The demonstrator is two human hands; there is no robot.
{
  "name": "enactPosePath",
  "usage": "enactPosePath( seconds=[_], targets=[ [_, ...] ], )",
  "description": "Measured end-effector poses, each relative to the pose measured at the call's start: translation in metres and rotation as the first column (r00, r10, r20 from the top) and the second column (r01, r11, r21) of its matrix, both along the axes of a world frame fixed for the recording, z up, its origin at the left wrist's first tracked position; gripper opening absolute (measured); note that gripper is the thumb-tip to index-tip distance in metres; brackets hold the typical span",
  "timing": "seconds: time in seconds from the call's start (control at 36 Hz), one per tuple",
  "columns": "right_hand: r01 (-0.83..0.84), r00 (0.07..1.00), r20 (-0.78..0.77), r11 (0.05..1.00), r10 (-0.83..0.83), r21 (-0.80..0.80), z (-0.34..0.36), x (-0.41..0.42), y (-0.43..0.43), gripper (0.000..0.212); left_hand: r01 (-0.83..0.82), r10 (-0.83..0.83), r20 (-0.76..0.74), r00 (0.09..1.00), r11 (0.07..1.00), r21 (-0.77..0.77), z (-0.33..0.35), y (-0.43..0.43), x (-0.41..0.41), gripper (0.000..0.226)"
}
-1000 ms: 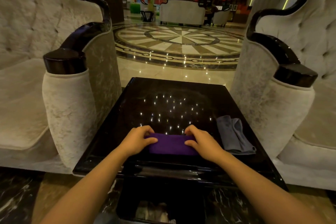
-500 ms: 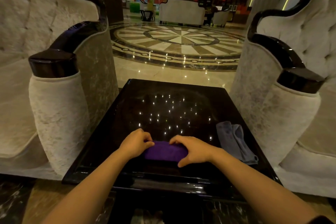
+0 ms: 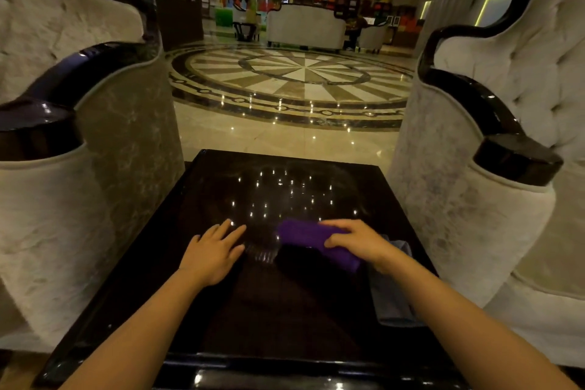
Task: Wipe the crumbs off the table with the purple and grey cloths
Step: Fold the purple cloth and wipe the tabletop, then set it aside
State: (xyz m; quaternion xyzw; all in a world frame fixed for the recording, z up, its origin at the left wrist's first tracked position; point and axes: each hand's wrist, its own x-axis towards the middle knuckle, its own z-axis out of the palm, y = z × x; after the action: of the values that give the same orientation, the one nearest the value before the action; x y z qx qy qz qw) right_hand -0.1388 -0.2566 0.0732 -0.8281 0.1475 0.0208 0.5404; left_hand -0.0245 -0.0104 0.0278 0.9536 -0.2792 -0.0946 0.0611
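A folded purple cloth (image 3: 305, 236) lies on the glossy black table (image 3: 269, 310), right of the middle. My right hand (image 3: 357, 241) presses down on its right part with curled fingers, gripping it. My left hand (image 3: 215, 250) rests flat on the bare tabletop to the left of the cloth, fingers spread, holding nothing. The grey cloth (image 3: 392, 304) lies along the table's right edge, mostly hidden under my right forearm. No crumbs can be made out on the dark reflective surface.
Cream upholstered armchairs with dark wooden armrests stand tight against both sides of the table: one left (image 3: 63, 199), one right (image 3: 506, 199). Beyond the far edge lies polished marble floor (image 3: 285, 130). A sofa (image 3: 305, 27) stands far back.
My left hand has let go of the purple cloth and now lies flat on the table. My right hand has slid the cloth to the right and further from me.
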Motion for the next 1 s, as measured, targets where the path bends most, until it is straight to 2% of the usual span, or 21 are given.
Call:
enactPosePath(
  seconds=[0.06, 0.11, 0.22, 0.31, 0.36, 0.39, 0.44, 0.56, 0.64, 0.83, 1.0],
  targets=[
    [0.165, 0.984, 0.050, 0.984, -0.169, 0.073, 0.002, 0.009, -0.021, 0.041, -0.024, 0.024, -0.041, 0.999, 1.000, 0.016, -0.003, -0.004, 0.008, 0.052],
    [0.306, 0.946, 0.088, 0.948, -0.313, 0.082, 0.003, 0.019, -0.042, 0.042, -0.038, 0.041, -0.075, 0.996, 0.998, 0.046, -0.006, -0.004, 0.013, 0.052],
    [0.439, 0.897, 0.131, 0.884, -0.421, -0.163, -0.003, 0.041, -0.082, 0.048, -0.035, 0.041, -0.068, 0.997, 0.996, 0.086, -0.014, -0.004, 0.017, 0.051],
    [0.390, 0.913, 0.082, 0.793, -0.401, -0.468, -0.014, 0.053, -0.099, 0.059, -0.033, 0.038, -0.058, 0.998, 0.995, 0.089, -0.016, -0.002, 0.019, 0.051],
    [0.239, 0.924, -0.074, 0.718, -0.375, -0.654, -0.025, 0.057, -0.103, 0.060, -0.036, 0.042, -0.058, 0.997, 0.995, 0.091, -0.017, 0.000, 0.020, 0.051],
    [0.169, 0.912, -0.161, 0.703, -0.377, -0.691, -0.030, 0.057, -0.104, 0.059, -0.036, 0.042, -0.057, 0.998, 0.995, 0.093, -0.018, 0.000, 0.021, 0.051],
    [0.106, 0.886, -0.251, 0.698, -0.389, -0.708, -0.038, 0.057, -0.105, 0.056, -0.034, 0.039, -0.051, 0.998, 0.995, 0.094, -0.020, -0.001, 0.020, 0.051],
    [0.065, 0.862, -0.302, 0.680, -0.407, -0.730, -0.037, 0.051, -0.108, 0.058, -0.032, 0.037, -0.050, 0.998, 0.995, 0.094, -0.023, -0.003, 0.017, 0.051],
    [0.062, 0.863, -0.323, 0.716, -0.388, -0.695, -0.034, 0.049, -0.109, 0.060, -0.049, 0.054, -0.054, 0.997, 0.995, 0.087, -0.022, -0.002, 0.020, 0.051],
    [0.271, 0.916, -0.021, 0.655, -0.401, -0.705, -0.035, 0.014, -0.082, 0.052, -0.054, 0.060, -0.124, 0.990, 0.997, 0.054, -0.015, -0.001, 0.016, 0.051],
    [0.251, 0.940, 0.035, 0.620, -0.339, -0.744, -0.036, -0.020, -0.060, 0.052, -0.079, 0.079, -0.070, 0.994, 0.997, 0.001, -0.013, 0.013, 0.004, 0.051]
  ],
)
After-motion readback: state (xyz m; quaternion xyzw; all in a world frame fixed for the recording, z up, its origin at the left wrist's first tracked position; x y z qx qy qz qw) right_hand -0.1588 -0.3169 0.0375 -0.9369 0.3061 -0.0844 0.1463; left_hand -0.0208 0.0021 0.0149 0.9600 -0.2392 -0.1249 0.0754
